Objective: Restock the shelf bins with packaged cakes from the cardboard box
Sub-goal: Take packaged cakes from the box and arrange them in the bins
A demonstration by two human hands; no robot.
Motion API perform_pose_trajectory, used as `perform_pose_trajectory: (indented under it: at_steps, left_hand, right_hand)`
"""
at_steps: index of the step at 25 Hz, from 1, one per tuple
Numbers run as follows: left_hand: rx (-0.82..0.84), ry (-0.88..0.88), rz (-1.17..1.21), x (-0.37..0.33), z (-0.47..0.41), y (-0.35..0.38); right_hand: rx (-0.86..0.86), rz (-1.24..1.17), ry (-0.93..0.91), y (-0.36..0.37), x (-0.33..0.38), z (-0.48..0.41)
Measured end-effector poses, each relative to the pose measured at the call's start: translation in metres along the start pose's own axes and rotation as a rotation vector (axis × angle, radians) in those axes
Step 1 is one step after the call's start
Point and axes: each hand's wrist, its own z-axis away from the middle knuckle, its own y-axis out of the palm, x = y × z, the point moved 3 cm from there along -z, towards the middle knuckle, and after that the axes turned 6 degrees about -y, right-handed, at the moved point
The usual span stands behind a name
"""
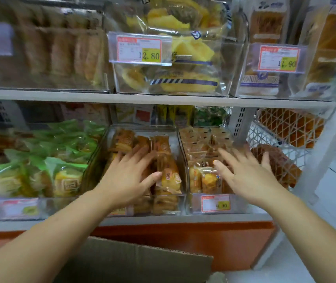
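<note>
At frame centre, on the lower shelf (204, 218), wrapped cakes (168, 172) stand packed in a clear bin (142, 127). The left hand (128, 176) lies flat on them, fingers spread and straight, pinching nothing. Just right of it, the right hand (244, 174) is spread likewise over small packs (206, 180) in the next bin (195, 205); whether it touches them I cannot tell. At bottom centre, an open box (134, 262) sits below the shelf. Green packs (56, 160) fill the lower left, and a price tag (139, 49) hangs on an upper bin.
</note>
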Motion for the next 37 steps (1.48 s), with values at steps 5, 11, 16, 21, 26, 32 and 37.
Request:
perform_pose_trajectory:
  at_steps: [5,11,16,21,26,32,37]
  left_hand:
    - [-0.145,0.006,-0.264,0.066,0.047,-0.005]
    - [0.030,0.036,-0.280,0.051,0.019,0.014]
    - [0.131,-0.047,-0.119,0.057,0.009,0.022]
    - [0.091,-0.111,0.024,0.064,-0.049,0.027]
    - [0.258,-0.268,0.047,0.076,-0.071,0.061]
    - [0.126,-0.208,0.145,0.056,-0.045,0.008]
    - [-0.379,-0.026,-0.078,0.090,0.030,-0.030]
  right_hand:
    - [-0.169,-0.237,-0.414,0.007,0.127,-0.007]
    - [0.163,-0.069,-0.242,0.063,0.177,-0.070]
    - [0.271,-0.128,-0.234,0.064,0.178,-0.080]
    - [0.114,-0.184,-0.208,0.052,0.167,-0.132]
    - [0.224,-0.162,-0.174,0.082,0.158,-0.149]
    - [0.049,-0.392,-0.168,0.056,0.152,-0.144]
    - [-0.111,-0.395,-0.238,0.033,0.163,-0.073]
